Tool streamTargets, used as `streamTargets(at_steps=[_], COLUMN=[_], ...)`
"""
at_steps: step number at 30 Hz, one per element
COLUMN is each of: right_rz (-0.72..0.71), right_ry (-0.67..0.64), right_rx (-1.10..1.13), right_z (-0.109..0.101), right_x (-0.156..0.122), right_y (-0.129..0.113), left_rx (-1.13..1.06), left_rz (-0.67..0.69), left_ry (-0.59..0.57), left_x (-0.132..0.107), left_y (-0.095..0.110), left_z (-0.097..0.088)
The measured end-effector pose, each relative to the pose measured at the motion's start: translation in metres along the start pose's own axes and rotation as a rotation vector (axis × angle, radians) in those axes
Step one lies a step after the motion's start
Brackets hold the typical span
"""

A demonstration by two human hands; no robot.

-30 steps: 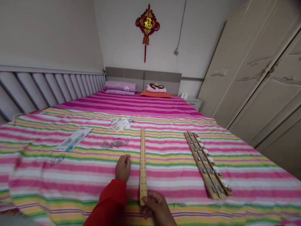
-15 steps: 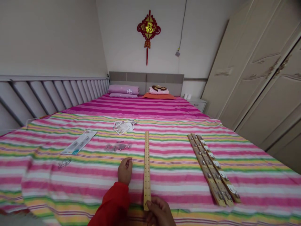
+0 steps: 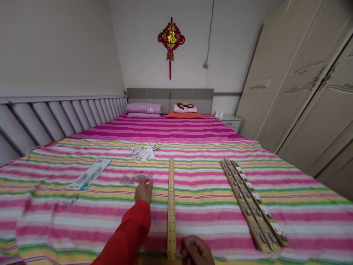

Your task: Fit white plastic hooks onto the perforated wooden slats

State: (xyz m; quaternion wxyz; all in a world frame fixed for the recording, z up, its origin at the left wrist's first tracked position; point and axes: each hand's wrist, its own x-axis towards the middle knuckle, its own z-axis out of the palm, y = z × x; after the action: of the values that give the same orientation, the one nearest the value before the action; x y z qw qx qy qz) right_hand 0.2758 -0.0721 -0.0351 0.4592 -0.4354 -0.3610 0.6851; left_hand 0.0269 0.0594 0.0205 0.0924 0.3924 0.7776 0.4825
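A long, narrow wooden strip (image 3: pixel 171 206) with rows of small holes lies lengthwise on the striped bedspread. My left hand (image 3: pixel 143 191) is stretched forward to the left of it, fingers a little apart at the edge of some small clear bags (image 3: pixel 132 179) with shiny bits inside. Beside the near end of the strip, my right hand (image 3: pixel 197 250) is curled with thumb and fingers together, apart from the wood; whether it holds something small is hidden.
Several wooden strips (image 3: pixel 245 200) bearing metal pieces and white discs lie at the right. On the left are a clear-and-white packet (image 3: pixel 89 175) and a thin wire-like loop (image 3: pixel 71 200). Farther back rests a pile of small packets (image 3: pixel 143 152). A slatted rail (image 3: pixel 68 114) borders the left side.
My left hand has moved forward to the small clear bags, its fingers loosening from a curl. My right hand has come off the near end of the strip, to the right.
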Motion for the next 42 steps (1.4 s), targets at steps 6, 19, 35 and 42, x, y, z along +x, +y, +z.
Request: streamTargets(at_steps=[6,19,35,42], right_rz=[-0.030,-0.073,-0.335,-0.186], right_ry=[0.022,0.008,0.030,-0.015], right_rx=[-0.034,-0.078,-0.136,0.004], right_z=[-0.002,-0.006,0.028,0.038], right_x=[-0.001,-0.004,-0.001,-0.003], right_y=[-0.001,-0.031,-0.087,-0.070], left_rx=[0.155,-0.182,-0.500,-0.525], left_rz=[-0.144,0.053,0.137,0.000], left_ry=[-0.013,-0.064,-0.575,-0.507], left_x=[0.011,-0.014,-0.119,-0.158], left_y=[0.011,0.018,0.042,0.036], left_z=[0.011,-0.013,-0.070,-0.064])
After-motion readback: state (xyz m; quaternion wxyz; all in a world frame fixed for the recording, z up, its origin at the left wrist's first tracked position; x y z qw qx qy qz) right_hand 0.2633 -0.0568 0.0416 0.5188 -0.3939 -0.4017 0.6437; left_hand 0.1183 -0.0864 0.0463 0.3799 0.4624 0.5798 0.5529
